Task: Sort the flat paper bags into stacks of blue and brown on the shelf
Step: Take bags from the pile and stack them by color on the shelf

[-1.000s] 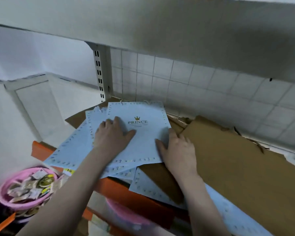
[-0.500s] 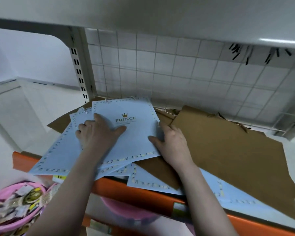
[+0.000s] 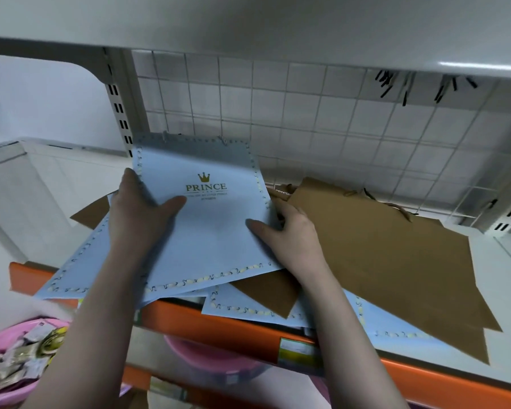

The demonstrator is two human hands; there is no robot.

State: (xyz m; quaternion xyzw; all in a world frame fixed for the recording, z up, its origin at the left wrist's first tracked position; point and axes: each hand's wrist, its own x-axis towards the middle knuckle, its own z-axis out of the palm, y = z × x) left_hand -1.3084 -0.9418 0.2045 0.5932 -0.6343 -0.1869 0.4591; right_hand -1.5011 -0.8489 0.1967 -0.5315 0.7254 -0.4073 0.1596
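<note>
A light blue flat paper bag (image 3: 213,228) printed "PRINCE" with a gold crown is tilted up off the pile, its far edge raised. My left hand (image 3: 136,219) grips its left edge with the thumb on top. My right hand (image 3: 292,234) grips its right edge, thumb on top and fingers underneath. Below it lie more blue bags (image 3: 80,270), fanned out and hanging over the shelf's front edge. Large brown bags (image 3: 381,261) lie to the right on the shelf (image 3: 508,314), and one brown corner (image 3: 92,211) shows at the left under the blue ones.
An upper shelf board (image 3: 248,25) hangs close overhead. A white wire grid (image 3: 337,119) backs the shelf, with a slotted upright (image 3: 118,107) at the left. The front rail (image 3: 219,323) is orange. A pink basin (image 3: 9,379) of small packets sits lower left.
Both hands went from lying flat on the top blue bag to gripping its side edges, and the bag has been lifted and tilted up off the pile.
</note>
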